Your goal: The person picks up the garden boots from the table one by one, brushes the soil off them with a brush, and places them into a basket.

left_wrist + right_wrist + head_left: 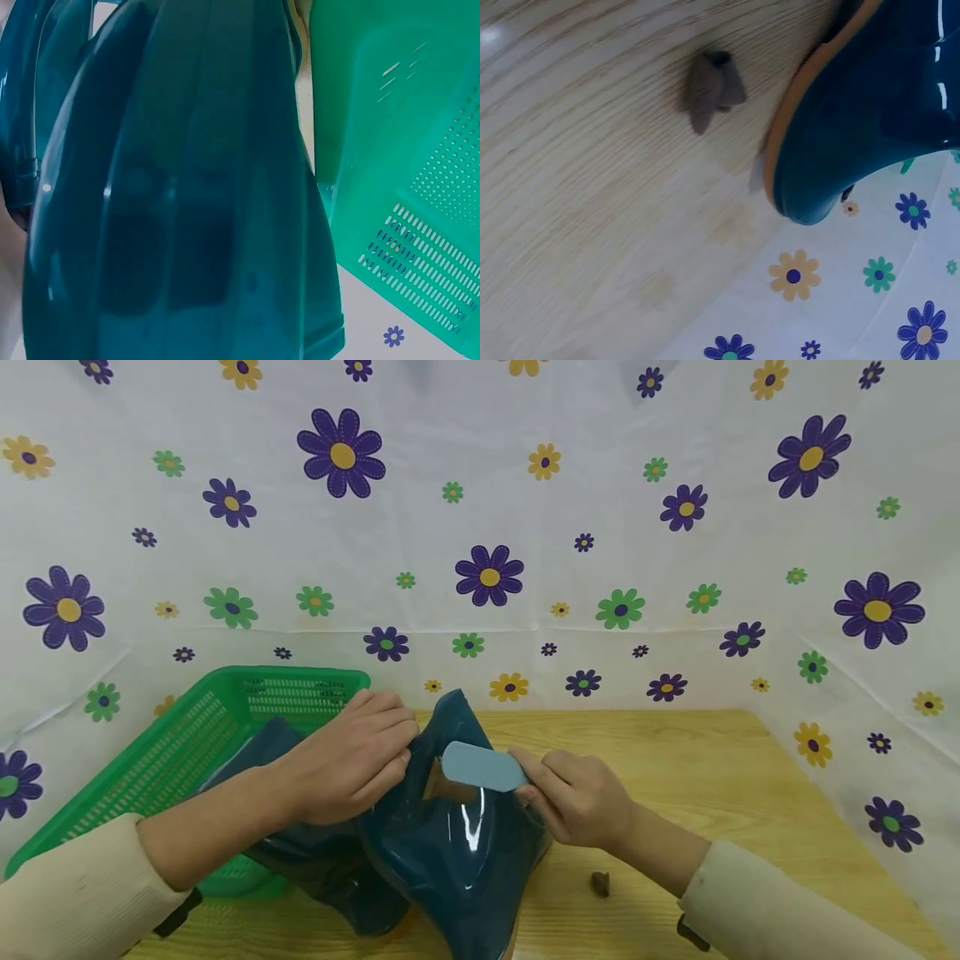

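Note:
A glossy dark teal rain boot (457,852) stands at the front middle of the table, a tan patch showing at its upper part. My left hand (360,756) grips its upper edge with curled fingers; the fingertips are partly hidden. In my right hand (581,802) is a light blue flat piece with a rounded end (483,767), held across the upper part of the boot. The part inside the fist is hidden. A second teal boot (330,868) lies behind my left forearm, next to the basket. In the right wrist view the boot (870,112) shows a tan sole edge.
A green slotted plastic basket (191,718) is at the left, with teal material partly inside it. On the wooden table (675,777), right of the boot, lies a small crumpled brown lump (601,883). A white flowered sheet (420,527) encloses the back and sides.

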A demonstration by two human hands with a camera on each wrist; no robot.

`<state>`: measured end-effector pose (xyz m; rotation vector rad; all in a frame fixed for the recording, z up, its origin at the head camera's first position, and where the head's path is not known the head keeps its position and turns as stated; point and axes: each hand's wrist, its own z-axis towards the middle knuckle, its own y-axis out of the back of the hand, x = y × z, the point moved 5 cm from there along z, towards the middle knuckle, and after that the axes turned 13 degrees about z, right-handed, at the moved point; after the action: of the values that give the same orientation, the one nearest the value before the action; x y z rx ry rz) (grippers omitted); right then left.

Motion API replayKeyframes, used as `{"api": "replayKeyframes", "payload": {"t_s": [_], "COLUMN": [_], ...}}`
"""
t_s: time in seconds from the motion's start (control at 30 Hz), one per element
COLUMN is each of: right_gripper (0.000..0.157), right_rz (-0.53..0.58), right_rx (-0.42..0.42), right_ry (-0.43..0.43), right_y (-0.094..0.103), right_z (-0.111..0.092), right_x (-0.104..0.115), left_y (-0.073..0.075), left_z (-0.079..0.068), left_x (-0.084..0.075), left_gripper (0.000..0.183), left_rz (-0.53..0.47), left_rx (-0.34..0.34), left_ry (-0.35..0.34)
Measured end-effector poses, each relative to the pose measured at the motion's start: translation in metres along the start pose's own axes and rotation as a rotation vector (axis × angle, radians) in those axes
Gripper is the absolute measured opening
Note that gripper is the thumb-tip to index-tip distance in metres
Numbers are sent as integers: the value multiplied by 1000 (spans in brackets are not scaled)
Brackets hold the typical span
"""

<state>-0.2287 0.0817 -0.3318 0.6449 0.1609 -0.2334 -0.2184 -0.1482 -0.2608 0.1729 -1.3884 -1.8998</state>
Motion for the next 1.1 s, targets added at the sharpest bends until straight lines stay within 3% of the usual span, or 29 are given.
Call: {"api": "replayKeyframes", "payload": {"t_s": [0.27, 0.43, 0.67, 0.8, 1.0, 1.1], "right_gripper": [43, 42, 40, 40, 43, 43], "right_rz": [-73, -36, -14, -17, -59, -53], "right_rx": [109, 65, 3, 14, 103, 87], "right_ry": [71, 96, 112, 97, 61, 77], "right_y": [-11, -6, -8, -11, -8, -6], "right_z": [-3, -7, 8, 10, -6, -6], "right_x": [1, -1, 4, 5, -4, -4], "left_y": [1, 3, 6, 7, 7, 6], "left_z": [1, 1, 3, 4, 5, 5], "left_x": [-1, 0, -5, -6, -5, -4], "left_gripper": [14, 15, 15, 16, 16, 17], "left_rz": [-4, -7, -26, -45, -27, -33], "left_rx": [-23, -27, -48, -58, -47, -41], "left_ry": [-27, -27, -44, -51, -52, -49]}}
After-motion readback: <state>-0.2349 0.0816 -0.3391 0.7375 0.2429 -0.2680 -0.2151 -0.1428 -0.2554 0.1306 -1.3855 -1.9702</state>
